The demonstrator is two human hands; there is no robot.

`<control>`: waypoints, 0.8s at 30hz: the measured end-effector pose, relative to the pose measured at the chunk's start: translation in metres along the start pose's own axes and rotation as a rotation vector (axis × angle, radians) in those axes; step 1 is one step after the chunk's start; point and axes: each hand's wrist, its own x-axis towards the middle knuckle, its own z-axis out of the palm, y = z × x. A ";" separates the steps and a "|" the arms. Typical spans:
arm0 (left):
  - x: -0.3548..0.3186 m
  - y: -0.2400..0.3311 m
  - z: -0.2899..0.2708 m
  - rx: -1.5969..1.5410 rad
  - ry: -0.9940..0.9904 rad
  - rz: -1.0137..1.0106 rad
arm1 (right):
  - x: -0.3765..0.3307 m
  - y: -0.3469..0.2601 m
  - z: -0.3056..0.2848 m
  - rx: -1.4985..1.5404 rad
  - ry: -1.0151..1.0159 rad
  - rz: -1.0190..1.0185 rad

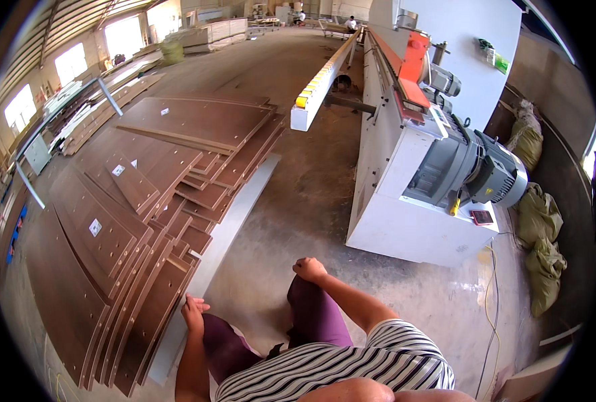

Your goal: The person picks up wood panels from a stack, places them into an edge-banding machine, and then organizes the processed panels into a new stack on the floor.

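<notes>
My left hand [194,311] hangs beside my left thigh with its fingers partly stretched out and nothing in them. It is next to the edge of a stack of brown boards [137,348], which have small round holes along their edges. Whether a fingertip touches a board I cannot tell. My right hand [309,269] rests over my right knee, its fingers curled into a loose fist with no object showing. Both of my legs [321,315] are in purple trousers. A smaller brown panel with a white label [125,179] lies on top of the stack.
A pale strip [234,228] runs under the stack's right side. On the right stands a long white machine [418,231] with grey motors [475,167] and a roller rail [324,80]. Green sacks [542,214] lean along the right wall; a cable [492,301] crosses the floor.
</notes>
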 end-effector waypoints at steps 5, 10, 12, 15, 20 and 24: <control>0.007 -0.020 -0.004 0.069 -0.020 -0.012 | -0.008 -0.039 -0.093 0.307 0.612 -0.406; 0.004 -0.006 -0.003 0.191 -0.012 -0.026 | -0.010 -0.073 -0.321 -0.024 1.345 -0.550; 0.006 -0.006 0.003 0.217 -0.030 0.003 | -0.004 -0.047 -0.408 -0.371 1.461 -0.278; 0.006 -0.007 0.008 0.208 -0.031 0.075 | 0.024 0.008 -0.488 -0.619 1.567 -0.034; 0.006 -0.036 -0.012 0.183 -0.002 0.015 | 0.052 0.001 -0.504 -0.547 0.966 0.287; 0.008 -0.008 0.015 0.228 -0.069 0.008 | 0.060 0.082 -0.541 -0.479 1.020 0.591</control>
